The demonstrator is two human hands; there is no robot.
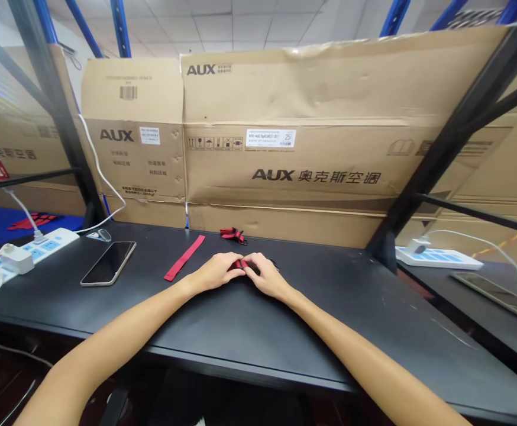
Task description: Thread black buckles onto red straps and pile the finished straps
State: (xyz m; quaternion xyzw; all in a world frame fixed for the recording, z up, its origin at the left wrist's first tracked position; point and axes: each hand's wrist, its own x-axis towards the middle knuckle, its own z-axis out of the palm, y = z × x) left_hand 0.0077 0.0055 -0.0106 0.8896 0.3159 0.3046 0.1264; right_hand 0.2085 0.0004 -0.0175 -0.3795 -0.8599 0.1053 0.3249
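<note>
My left hand (219, 270) and my right hand (266, 274) meet over the middle of the black table. Between their fingertips they pinch a small red strap with dark parts (240, 264), mostly covered by the fingers. A dark bit of it or of something else shows just beyond my right hand. Left of my left hand a flat red strap (184, 258) lies slantwise on the table. Beyond both hands, near the cardboard, rests a bundled red strap with a black buckle (233, 235).
A smartphone (108, 264) lies at the left, beside a white power strip (54, 248) with plugs and cables. Large cardboard panels (285, 160) stand along the table's back edge. Black metal posts (440, 136) rise at both sides. Another power strip (438, 258) sits at the right.
</note>
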